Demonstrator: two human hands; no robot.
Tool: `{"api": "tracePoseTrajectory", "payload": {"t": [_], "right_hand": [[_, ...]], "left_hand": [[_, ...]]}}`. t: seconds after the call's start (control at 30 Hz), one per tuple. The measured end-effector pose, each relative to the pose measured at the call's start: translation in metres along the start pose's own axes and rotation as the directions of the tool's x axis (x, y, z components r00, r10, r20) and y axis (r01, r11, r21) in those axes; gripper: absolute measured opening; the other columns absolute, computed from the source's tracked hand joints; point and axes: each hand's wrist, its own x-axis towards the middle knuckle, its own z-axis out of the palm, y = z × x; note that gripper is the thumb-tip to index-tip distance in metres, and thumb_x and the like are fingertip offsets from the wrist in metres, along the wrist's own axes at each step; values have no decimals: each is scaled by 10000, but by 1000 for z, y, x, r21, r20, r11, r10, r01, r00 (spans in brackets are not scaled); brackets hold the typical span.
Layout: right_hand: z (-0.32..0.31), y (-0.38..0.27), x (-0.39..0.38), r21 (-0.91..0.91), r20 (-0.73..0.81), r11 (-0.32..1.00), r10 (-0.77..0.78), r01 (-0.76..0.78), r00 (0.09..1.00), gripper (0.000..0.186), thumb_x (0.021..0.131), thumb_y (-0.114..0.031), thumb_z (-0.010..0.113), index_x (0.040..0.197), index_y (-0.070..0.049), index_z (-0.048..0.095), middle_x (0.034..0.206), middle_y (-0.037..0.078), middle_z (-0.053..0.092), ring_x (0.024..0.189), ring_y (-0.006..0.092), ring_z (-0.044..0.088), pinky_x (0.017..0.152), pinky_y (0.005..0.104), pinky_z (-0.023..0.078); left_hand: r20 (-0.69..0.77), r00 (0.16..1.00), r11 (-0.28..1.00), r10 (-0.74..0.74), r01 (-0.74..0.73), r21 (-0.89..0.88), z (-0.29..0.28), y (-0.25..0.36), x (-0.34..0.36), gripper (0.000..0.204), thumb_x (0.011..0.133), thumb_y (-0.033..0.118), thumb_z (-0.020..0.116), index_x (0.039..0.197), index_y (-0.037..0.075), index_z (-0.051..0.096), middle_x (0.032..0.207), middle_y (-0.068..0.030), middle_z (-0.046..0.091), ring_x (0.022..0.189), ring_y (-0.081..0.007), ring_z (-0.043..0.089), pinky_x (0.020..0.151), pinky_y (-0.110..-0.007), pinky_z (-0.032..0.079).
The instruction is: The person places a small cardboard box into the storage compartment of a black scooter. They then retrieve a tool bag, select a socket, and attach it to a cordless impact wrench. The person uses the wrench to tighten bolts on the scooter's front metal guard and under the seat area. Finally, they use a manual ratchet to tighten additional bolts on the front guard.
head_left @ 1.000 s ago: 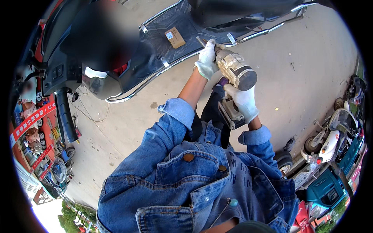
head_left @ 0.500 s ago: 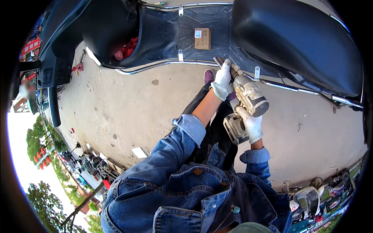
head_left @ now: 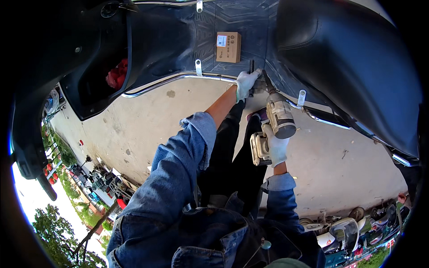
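Observation:
My white-gloved left hand [head_left: 246, 82] is closed around a short dark bar [head_left: 251, 65] at the near edge of the scooter's footboard [head_left: 210, 53]. My white-gloved right hand [head_left: 276, 145] grips a worn beige-grey cordless impact driver [head_left: 279, 114] by its handle, battery down. The driver's slim dark tip points up at the footboard edge, just right of my left hand; whether it touches anything is unclear. A small cardboard box [head_left: 229, 47] lies on the footboard near silver brackets [head_left: 198, 67].
A black seat [head_left: 348, 67] is on the right, a front compartment with red cloth [head_left: 117, 73] on the left. A chrome rail [head_left: 156, 85] runs along the footboard. Pavement [head_left: 326, 156] lies beneath. Parked scooters [head_left: 339, 234] line the background; part of a person [head_left: 404, 201] shows at far right.
The view has swung so the scooter lies across the top. Both hands have moved up to the footboard's edge with the tool, and the dark bar now stands more upright.

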Motion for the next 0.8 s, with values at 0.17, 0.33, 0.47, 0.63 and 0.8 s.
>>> {"api": "tracePoseTrajectory", "payload": {"t": [0.17,0.33,0.47,0.63,0.8], "right_hand": [[-13,9,25,-18,-30,998,-62,62,998,331,751,-28,683,1052,-20,546,927,57,583,740,128,559,649,266,478],[-9,-26,26,16,4,997,78,-78,997,217,771,-15,653,976,-35,585,824,20,579,636,83,530,567,222,451],[9,-53,25,109,-1,987,119,-118,993,220,771,-11,646,982,-36,587,742,-3,572,561,59,494,503,200,402],[2,-57,26,107,87,950,286,-294,954,122,763,-40,664,871,-38,607,718,-3,577,581,73,512,520,224,410],[-11,-48,26,34,119,974,217,-223,969,213,784,-27,636,991,-29,586,765,16,582,631,81,533,578,223,435]], "left_hand": [[-50,991,934,121,-130,-334,1,3,37,175,911,28,470,1073,-28,509,866,-108,611,728,-197,618,701,-338,564],[-73,974,848,213,-221,-482,8,8,46,294,899,-20,458,1193,-33,453,950,-109,593,869,-227,612,812,-385,547],[-39,984,926,172,-175,-336,6,12,23,328,894,20,511,1217,-18,477,1031,-113,603,898,-213,611,815,-341,532],[246,931,903,268,-332,273,2,30,-105,297,892,83,567,1160,-41,537,1091,-129,610,988,-168,597,890,-287,476],[637,771,779,25,-415,471,-69,67,-234,249,914,46,518,1145,-35,561,1104,-145,619,1036,-216,598,920,-316,466]]}}
